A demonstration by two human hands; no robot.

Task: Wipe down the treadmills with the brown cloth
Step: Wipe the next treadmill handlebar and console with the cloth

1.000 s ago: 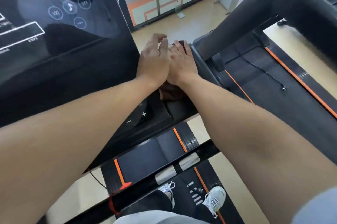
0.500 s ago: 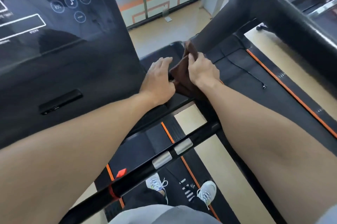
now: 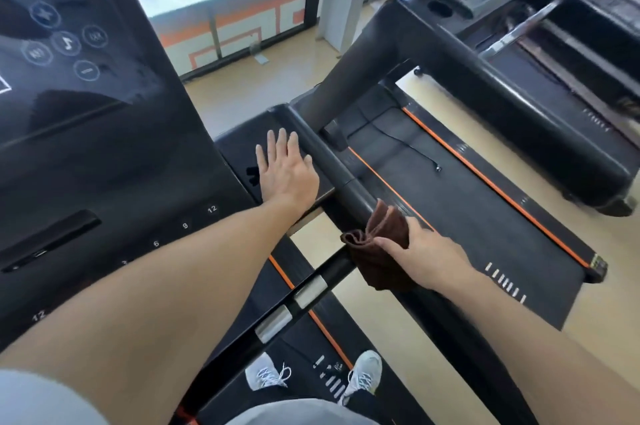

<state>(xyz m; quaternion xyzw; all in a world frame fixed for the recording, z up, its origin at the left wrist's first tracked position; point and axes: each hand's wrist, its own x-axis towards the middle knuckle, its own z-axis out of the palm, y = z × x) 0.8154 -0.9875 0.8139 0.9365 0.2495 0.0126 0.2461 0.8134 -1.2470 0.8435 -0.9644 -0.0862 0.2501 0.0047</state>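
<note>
The brown cloth (image 3: 375, 251) is folded over the black right handrail (image 3: 332, 165) of the treadmill I stand on. My right hand (image 3: 420, 251) grips the cloth around the rail, thumb on the near side, fingers on the far side. My left hand (image 3: 285, 168) lies flat with straight fingers on the dark tray to the right of the console (image 3: 86, 113). The console's screen shows round white icons. A second treadmill (image 3: 467, 189) with orange-edged belt sits to the right.
A crossbar with two silver grip pads (image 3: 292, 307) runs below my arms. My white shoes (image 3: 363, 376) stand on the belt. A thin black cord (image 3: 412, 151) lies on the neighbouring belt. More machines stand at the far right; a window and pale floor lie ahead.
My right hand slid the cloth back along the handrail toward me. My left hand let go of the cloth and now lies flat on the tray.
</note>
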